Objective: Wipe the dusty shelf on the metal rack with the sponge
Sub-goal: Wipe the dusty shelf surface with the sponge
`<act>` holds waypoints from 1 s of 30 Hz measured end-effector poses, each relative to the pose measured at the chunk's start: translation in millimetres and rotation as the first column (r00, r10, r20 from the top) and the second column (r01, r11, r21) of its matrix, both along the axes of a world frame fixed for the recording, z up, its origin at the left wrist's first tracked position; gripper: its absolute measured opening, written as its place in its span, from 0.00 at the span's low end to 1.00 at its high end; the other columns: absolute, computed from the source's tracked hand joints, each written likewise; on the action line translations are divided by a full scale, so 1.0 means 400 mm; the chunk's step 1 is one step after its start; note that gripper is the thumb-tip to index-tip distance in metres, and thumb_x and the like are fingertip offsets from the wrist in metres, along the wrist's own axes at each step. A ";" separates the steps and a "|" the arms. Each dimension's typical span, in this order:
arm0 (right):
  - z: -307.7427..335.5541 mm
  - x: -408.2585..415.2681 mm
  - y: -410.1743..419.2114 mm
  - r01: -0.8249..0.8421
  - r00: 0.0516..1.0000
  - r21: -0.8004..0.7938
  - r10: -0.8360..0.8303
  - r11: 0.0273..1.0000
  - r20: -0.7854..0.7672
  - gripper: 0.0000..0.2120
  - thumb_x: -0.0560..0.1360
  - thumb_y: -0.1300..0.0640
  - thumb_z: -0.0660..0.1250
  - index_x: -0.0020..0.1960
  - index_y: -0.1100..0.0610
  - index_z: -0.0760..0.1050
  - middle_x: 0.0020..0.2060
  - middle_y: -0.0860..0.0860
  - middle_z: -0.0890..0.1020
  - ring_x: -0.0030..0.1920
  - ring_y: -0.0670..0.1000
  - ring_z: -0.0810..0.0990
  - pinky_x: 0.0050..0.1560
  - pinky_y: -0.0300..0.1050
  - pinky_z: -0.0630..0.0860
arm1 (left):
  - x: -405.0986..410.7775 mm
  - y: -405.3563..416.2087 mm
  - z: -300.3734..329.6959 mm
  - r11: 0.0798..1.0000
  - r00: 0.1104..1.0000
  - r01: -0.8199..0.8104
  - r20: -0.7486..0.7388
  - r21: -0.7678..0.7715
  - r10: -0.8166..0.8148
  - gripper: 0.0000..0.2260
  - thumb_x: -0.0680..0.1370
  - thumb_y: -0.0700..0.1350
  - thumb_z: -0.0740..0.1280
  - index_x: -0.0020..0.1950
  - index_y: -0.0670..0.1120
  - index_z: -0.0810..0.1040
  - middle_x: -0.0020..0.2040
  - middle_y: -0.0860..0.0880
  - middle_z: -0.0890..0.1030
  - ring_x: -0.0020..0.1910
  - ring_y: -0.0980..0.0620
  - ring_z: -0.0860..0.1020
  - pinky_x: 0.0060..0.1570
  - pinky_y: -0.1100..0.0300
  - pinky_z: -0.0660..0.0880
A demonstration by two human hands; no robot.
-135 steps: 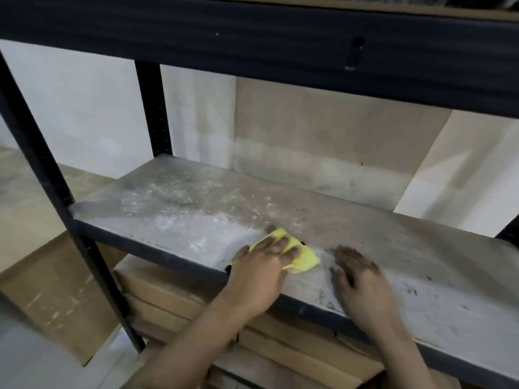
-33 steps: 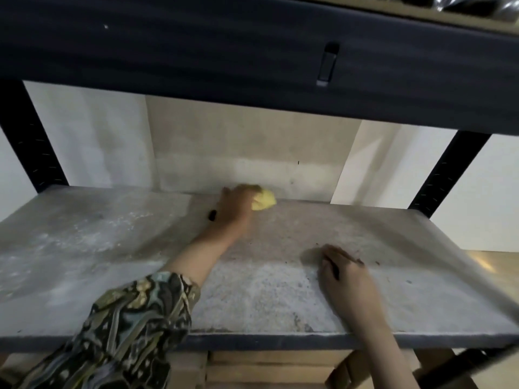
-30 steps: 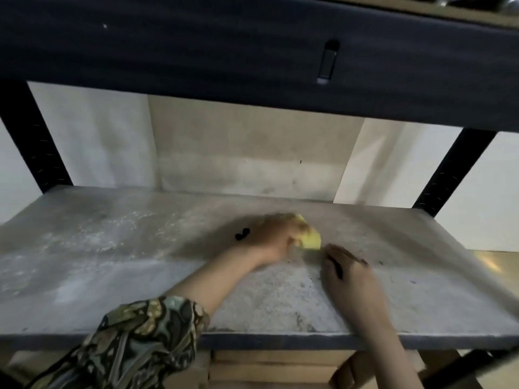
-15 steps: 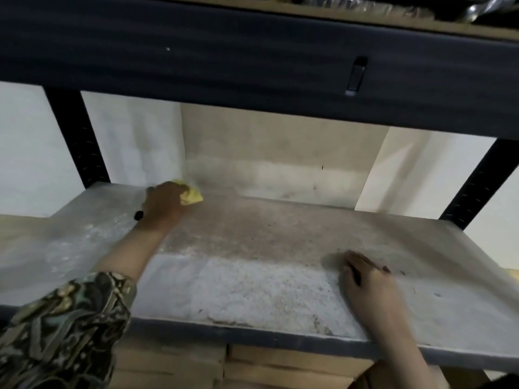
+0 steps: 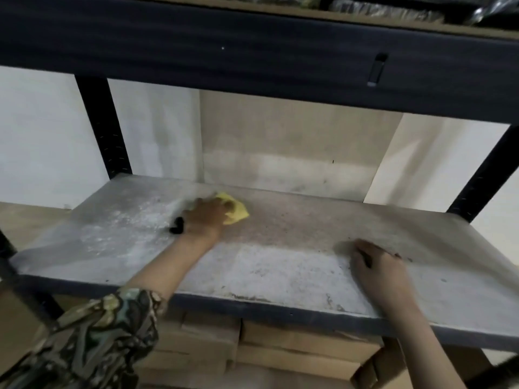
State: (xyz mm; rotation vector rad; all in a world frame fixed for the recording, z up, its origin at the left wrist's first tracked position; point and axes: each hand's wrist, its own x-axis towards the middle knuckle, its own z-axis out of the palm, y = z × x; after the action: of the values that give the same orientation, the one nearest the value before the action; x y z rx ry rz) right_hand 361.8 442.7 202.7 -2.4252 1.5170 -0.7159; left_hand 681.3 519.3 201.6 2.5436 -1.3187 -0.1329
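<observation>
My left hand (image 5: pixel 206 220) reaches deep across the grey, dust-streaked flat shelf board (image 5: pixel 280 265) of the black metal rack (image 5: pixel 104 127), palm down, fingers clenched over the soft yellow sponge (image 5: pixel 237 213). The sponge lies pressed against the board near its back edge, at about 11 o'clock from the board's centre; only its right corner shows past my fingertips. A small black object (image 5: pixel 177 226) sits at my left wrist, at 9 o'clock from the hand; I cannot tell what it is.

White powdery dust (image 5: pixel 132 228) covers the board at 9 o'clock from the sponge, toward the left post. The surface at 3 o'clock from the sponge looks darker and browner.

My right hand (image 5: pixel 377 272) rests flat on the board near the front edge, at about 4 o'clock from the sponge and well apart from it. It grasps nothing; the fingers lie loosely curled on the surface.

A patterned green-and-cream sleeve (image 5: pixel 92 338) covers my left forearm below the front edge. Brown cardboard boxes (image 5: pixel 280 349) are stacked beneath the shelf. A tan board (image 5: pixel 295 136) stands against the wall behind the rack, at 12 o'clock.
</observation>
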 end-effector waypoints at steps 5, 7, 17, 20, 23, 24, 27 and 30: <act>0.002 0.005 0.006 0.011 1.000 0.002 -0.011 1.000 0.025 0.09 0.74 0.58 0.61 0.50 0.52 0.78 0.42 0.55 0.84 0.41 0.59 0.80 0.51 0.53 0.74 | -0.020 0.044 0.021 0.964 0.996 0.032 -0.077 -0.264 -0.054 0.16 0.79 0.43 0.59 0.67 0.49 0.72 0.69 0.43 0.71 0.65 0.41 0.69 0.64 0.54 0.66; 0.003 0.006 0.010 0.013 0.999 0.011 -0.014 1.000 0.043 0.09 0.75 0.58 0.61 0.49 0.53 0.78 0.40 0.54 0.83 0.40 0.58 0.80 0.52 0.54 0.75 | -0.141 0.040 0.011 0.958 0.988 0.133 -0.044 -0.255 -0.149 0.15 0.80 0.44 0.58 0.66 0.51 0.72 0.69 0.45 0.71 0.65 0.43 0.69 0.62 0.56 0.65; 0.003 -0.004 0.009 -0.018 0.995 0.065 0.012 0.998 0.095 0.10 0.75 0.55 0.59 0.51 0.51 0.78 0.38 0.52 0.83 0.37 0.55 0.79 0.48 0.52 0.77 | -0.340 0.221 0.003 0.762 0.768 0.641 0.085 -0.092 -0.635 0.21 0.79 0.48 0.59 0.70 0.63 0.62 0.73 0.63 0.59 0.71 0.53 0.58 0.68 0.45 0.56; 0.001 -0.007 0.003 -0.019 0.995 0.060 0.013 0.998 0.099 0.11 0.75 0.56 0.60 0.53 0.50 0.79 0.41 0.53 0.84 0.40 0.57 0.80 0.53 0.57 0.75 | -0.242 0.194 0.001 0.903 0.900 0.428 0.116 -0.044 -0.421 0.22 0.80 0.49 0.56 0.71 0.66 0.57 0.75 0.61 0.55 0.74 0.53 0.54 0.67 0.38 0.53; -0.003 -0.010 0.000 -0.027 0.996 0.055 0.022 0.998 0.090 0.10 0.75 0.56 0.60 0.52 0.51 0.79 0.40 0.55 0.84 0.40 0.58 0.80 0.54 0.59 0.75 | -0.146 0.153 -0.025 0.957 0.964 0.254 0.114 -0.142 -0.239 0.19 0.80 0.48 0.58 0.69 0.64 0.64 0.75 0.57 0.58 0.72 0.49 0.61 0.65 0.40 0.61; -0.004 -0.011 -0.003 -0.034 0.996 0.053 0.029 0.998 0.083 0.10 0.75 0.56 0.60 0.51 0.51 0.79 0.40 0.55 0.84 0.40 0.59 0.80 0.55 0.60 0.74 | -0.144 0.146 -0.027 0.954 0.967 0.244 0.120 -0.175 -0.226 0.19 0.79 0.47 0.60 0.68 0.63 0.67 0.74 0.55 0.62 0.70 0.46 0.65 0.63 0.41 0.65; 0.001 -0.027 -0.012 -0.061 0.996 0.053 0.058 0.997 0.061 0.10 0.75 0.55 0.60 0.51 0.52 0.79 0.42 0.55 0.84 0.43 0.59 0.80 0.57 0.61 0.73 | -0.227 0.144 -0.032 0.939 0.957 0.260 0.190 -0.224 -0.220 0.20 0.77 0.40 0.62 0.65 0.58 0.72 0.70 0.50 0.70 0.65 0.44 0.70 0.55 0.45 0.72; 0.005 -0.063 -0.022 -0.075 0.996 0.015 0.074 0.997 0.039 0.12 0.76 0.55 0.60 0.56 0.53 0.78 0.49 0.55 0.84 0.48 0.59 0.81 0.59 0.62 0.72 | -0.391 0.183 -0.026 0.869 0.899 0.434 0.172 -0.239 -0.402 0.25 0.75 0.35 0.60 0.68 0.57 0.69 0.70 0.52 0.70 0.63 0.46 0.70 0.57 0.47 0.71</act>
State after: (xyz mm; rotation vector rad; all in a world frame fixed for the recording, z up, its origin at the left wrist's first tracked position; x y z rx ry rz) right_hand 336.8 433.8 204.7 -2.4274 1.4049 -0.7271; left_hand 524.7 592.5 191.1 2.0329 -1.7854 0.1103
